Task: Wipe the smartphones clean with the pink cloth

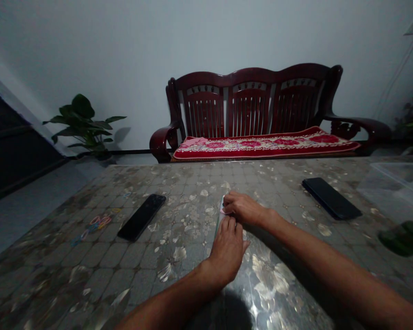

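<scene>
A flat, thin, pale object (218, 224) with a light green edge lies on the table, mostly hidden under both hands. A pink band (223, 211) shows across its upper part. From the right, my right hand (241, 207) reaches over the far end, its fingers bent and closed at the band. Just nearer, my left hand (227, 250) grips the near part of the pale object, fingers together on top and thumb out to the right. The two hands almost touch.
Left lie a black phone (142, 217) and several coloured elastic bands (101, 222). Right are another dark phone (331, 198), a clear plastic box (395, 183) and a green glass bottle (402, 238). A wooden bench (251, 78) stands behind the patterned table (189, 284).
</scene>
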### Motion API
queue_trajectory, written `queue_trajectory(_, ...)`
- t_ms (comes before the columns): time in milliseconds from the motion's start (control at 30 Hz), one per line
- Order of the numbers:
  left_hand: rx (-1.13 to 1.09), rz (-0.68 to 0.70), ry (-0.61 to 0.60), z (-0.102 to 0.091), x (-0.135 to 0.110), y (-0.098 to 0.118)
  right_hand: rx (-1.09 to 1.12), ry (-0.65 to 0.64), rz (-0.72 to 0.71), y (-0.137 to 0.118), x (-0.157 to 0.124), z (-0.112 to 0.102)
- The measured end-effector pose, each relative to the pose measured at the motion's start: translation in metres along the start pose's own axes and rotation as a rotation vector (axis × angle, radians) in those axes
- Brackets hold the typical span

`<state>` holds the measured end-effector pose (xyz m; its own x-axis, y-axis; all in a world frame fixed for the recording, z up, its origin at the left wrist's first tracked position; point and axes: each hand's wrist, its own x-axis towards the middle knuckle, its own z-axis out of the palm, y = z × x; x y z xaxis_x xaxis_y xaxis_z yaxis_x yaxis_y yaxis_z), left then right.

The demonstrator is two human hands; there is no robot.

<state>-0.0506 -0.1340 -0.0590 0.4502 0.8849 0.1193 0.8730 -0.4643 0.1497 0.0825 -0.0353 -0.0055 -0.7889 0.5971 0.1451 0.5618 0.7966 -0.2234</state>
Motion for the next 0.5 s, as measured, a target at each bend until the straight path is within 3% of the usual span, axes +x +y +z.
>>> queue_trajectory(133,0.016,0.004,0.028,0.003,0.000,0.001,-0.029,-0.019,-0.052,0.005,-0.008,-0.003)
queue_trajectory(367,0.016,0.022,0.037,0.002,0.000,0.000,0.003,0.043,-0.059,0.007,0.008,0.014)
queue_trajectory(500,0.002,0.010,0.020,0.000,0.000,0.000,0.010,0.044,-0.097,0.008,0.001,0.012)
